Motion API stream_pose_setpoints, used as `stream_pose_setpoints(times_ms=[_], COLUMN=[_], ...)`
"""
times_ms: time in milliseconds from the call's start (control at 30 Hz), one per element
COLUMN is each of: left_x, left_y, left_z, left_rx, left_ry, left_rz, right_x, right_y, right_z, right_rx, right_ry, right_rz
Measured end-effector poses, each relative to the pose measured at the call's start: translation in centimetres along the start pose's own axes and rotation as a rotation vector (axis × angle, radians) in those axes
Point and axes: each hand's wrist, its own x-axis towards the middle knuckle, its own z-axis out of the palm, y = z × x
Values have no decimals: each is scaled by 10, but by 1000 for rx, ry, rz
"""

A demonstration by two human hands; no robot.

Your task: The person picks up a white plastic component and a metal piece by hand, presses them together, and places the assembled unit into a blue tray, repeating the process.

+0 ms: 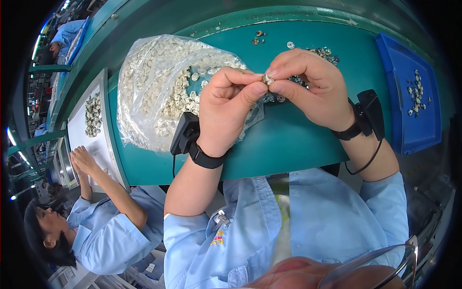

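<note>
My left hand (226,103) and my right hand (315,86) meet above the green table. Both are closed, thumb against forefinger, around one small whitish part (268,79). Its exact kind is mostly hidden by the fingertips. Beside my left hand lies a clear plastic bag (163,143) full of small cream-white plastic parts (179,98), some spilling from its mouth. Behind my right hand sits a pile of small dark and shiny metal parts (327,56), partly covered by the hand.
At the right edge, a blue tray (411,137) holds several small assembled-looking pieces (416,91). A few metal bits (259,37) and a round disc (290,45) lie at the back of the green table (293,156). To the left, a co-worker (110,212) works at a white surface (79,127).
</note>
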Motion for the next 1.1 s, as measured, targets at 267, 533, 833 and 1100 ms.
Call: stream_pose_setpoints(times_ms=[267,533,833,1100], left_x=[0,-1,-1,2], left_y=[-3,-1,-4,-1], left_z=[0,-1,-5,-4], left_rx=[-29,97,396,-82], left_ry=[-19,30,2,-9], left_rz=[6,22,185,-138], right_x=[0,3,4,4], right_y=[1,-2,-3,4], right_z=[-1,-2,2,-2], right_rx=[-24,-142,-356,-193], right_ry=[10,-67,-89,-56], right_rz=[-26,-101,-240,-72])
